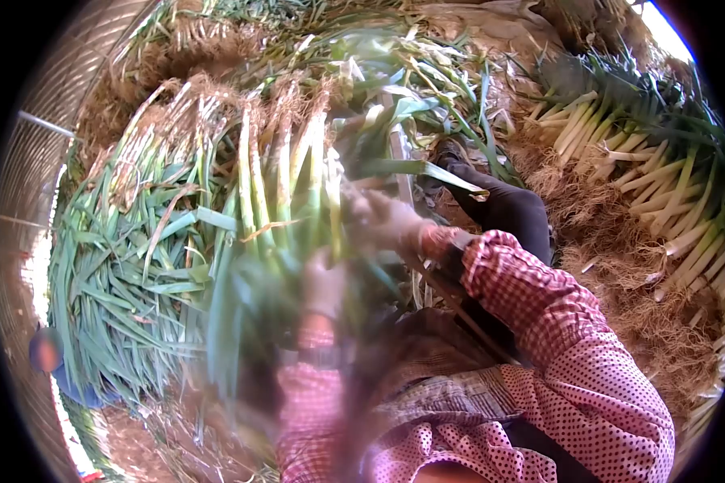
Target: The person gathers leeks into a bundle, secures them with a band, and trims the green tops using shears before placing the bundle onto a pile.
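Observation:
A bunch of leeks [286, 173] with pale stalks and brown roots lies in front of me, roots pointing away. My left hand [324, 286] is low over the leaf end of these stalks, in what looks like a light glove. Farther up and to the right, my right hand [385, 217] is beside the rightmost stalks, also in a pale glove. Both hands are smeared by blur, so their fingers and anything in them cannot be made out. A long green leaf [415, 167] sticks out to the right above my right hand.
On the left is a big heap of leeks [129, 266] with long green leaves. Cleaner leeks [660, 177] lie in a row at the right, beside a mass of loose roots [612, 241]. My dark-clad leg [511, 209] extends forward between them. Leaf scraps [379, 72] cover the ground ahead.

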Demonstrator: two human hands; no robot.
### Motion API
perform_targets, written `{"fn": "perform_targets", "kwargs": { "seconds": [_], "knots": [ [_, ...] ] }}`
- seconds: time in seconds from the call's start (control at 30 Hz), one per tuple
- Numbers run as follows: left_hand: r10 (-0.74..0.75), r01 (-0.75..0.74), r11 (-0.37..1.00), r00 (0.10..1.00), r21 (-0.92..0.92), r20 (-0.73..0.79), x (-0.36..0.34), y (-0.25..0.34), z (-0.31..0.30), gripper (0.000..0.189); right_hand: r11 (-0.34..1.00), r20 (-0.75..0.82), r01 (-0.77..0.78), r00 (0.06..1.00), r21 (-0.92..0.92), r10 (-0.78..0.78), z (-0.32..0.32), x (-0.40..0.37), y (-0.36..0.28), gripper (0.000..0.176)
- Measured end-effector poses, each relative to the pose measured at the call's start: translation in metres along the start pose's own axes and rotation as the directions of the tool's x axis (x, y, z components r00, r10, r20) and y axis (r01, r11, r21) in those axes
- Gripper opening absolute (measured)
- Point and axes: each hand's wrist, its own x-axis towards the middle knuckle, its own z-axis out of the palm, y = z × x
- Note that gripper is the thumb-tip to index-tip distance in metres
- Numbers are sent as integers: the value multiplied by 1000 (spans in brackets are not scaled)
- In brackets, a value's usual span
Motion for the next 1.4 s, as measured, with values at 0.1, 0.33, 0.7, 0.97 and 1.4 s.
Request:
{"fn": "perform_targets", "kwargs": {
  "seconds": [0.1, 0.33, 0.7, 0.97, 1.4],
  "knots": [
    [-171, 189, 941, 981, -281, 88, -21, 28, -15, 36, 972, 65, -94, 995, 214, 81, -15, -9, -14, 86],
    [-213, 251, 912, 966, -323, 149, -15, 13, -24, 22, 958, 349, 117, 914, 262, -207, -21, -175, -6, 97],
    [-174, 197, 973, 968, -121, 180, -65, 55, -31, 25, 999, 25, 40, 999, 11, -40, 19, -31, 9, 75],
    [-281, 348, 904, 921, -248, 270, -93, 72, -78, 34, 941, 69, -103, 994, 322, 85, -13, -21, 15, 93],
    [-241, 607, 693, 704, -389, 669, -226, 144, -168, 54, 650, -417, 416, 894, 635, -165, -6, -31, -20, 45]
  ]
}}
